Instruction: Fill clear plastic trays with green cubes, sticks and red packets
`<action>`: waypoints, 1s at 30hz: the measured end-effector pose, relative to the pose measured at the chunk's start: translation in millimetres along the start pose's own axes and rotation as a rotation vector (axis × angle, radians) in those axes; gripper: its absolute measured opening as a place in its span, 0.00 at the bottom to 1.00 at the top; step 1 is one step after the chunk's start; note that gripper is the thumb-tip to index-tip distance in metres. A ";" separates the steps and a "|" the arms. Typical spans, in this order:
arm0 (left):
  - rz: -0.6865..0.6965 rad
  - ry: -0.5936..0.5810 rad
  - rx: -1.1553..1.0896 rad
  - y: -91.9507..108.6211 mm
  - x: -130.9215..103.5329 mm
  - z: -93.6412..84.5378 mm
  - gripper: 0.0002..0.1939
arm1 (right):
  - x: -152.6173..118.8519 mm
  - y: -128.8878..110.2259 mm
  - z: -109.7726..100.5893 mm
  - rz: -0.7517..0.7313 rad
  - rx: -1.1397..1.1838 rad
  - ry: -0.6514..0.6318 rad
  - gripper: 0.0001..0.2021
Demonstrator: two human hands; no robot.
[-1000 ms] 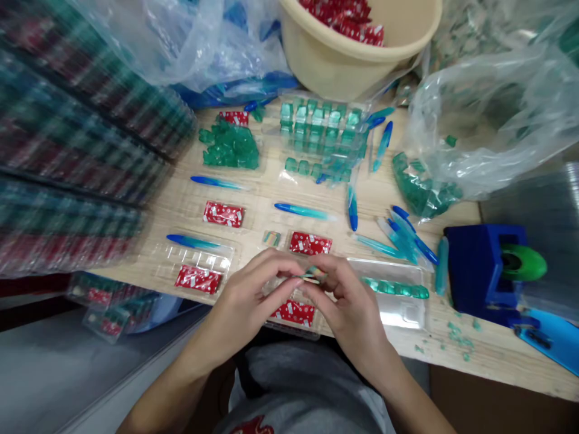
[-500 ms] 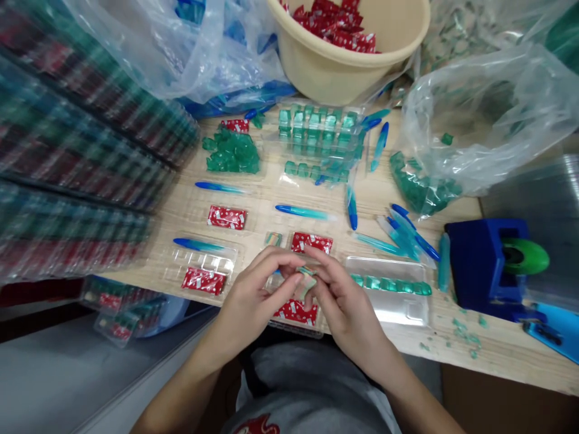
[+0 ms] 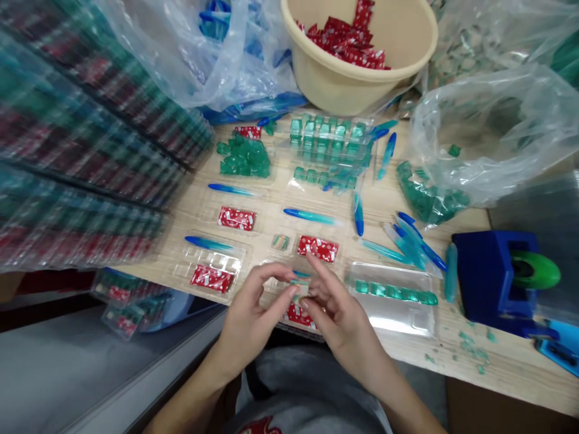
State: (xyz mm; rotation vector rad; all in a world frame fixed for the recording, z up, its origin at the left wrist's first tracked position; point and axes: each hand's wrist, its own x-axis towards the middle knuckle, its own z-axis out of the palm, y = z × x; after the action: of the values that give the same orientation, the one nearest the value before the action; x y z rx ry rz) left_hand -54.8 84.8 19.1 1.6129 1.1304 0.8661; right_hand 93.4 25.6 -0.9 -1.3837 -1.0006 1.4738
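Observation:
Above the front edge of the table, my left hand [image 3: 253,310] pinches a small pale green block [image 3: 300,291] between thumb and forefinger. The fingertips of my right hand [image 3: 347,316] press on the same block from the other side. Its exact kind is partly hidden by the fingers. A similar small striped block [image 3: 280,242] lies just beyond. Red dotted packets show in clear trays, one packet [image 3: 318,248] beyond my hands and another packet [image 3: 300,314] partly covered below them. To the right, a clear tray [image 3: 398,319] holds a row of green cubes [image 3: 395,292].
Stacked filled packs [image 3: 81,163] rise at left. Blue-green pens, including one pen [image 3: 312,216], lie scattered. At the back are a green cube pile [image 3: 246,155] and a cream tub [image 3: 362,90] of red packets. Plastic bags and a blue tape dispenser [image 3: 479,277] stand right.
The view has shifted slightly, so the table things sit a little lower and further right. Both hands keep the small block, with its pale face now more exposed.

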 end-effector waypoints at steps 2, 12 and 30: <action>-0.106 0.024 -0.107 -1.6 -0.3 -5.2 0.12 | 1.7 3.3 0.9 -0.001 -0.018 0.057 0.26; -0.075 -0.100 -0.012 -1.3 -6.4 -15.6 0.17 | 5.5 -20.8 -2.6 -0.112 -0.150 0.029 0.24; -0.284 0.072 -0.441 -4.0 7.3 -18.5 0.17 | 107.9 -185.3 -138.0 -0.420 -1.132 0.555 0.21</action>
State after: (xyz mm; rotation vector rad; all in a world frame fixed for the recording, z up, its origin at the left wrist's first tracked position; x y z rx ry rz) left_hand -70.3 97.7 21.0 1.0408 1.0936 0.9130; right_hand 240.5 185.6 132.5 -1.9874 -1.6843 0.0749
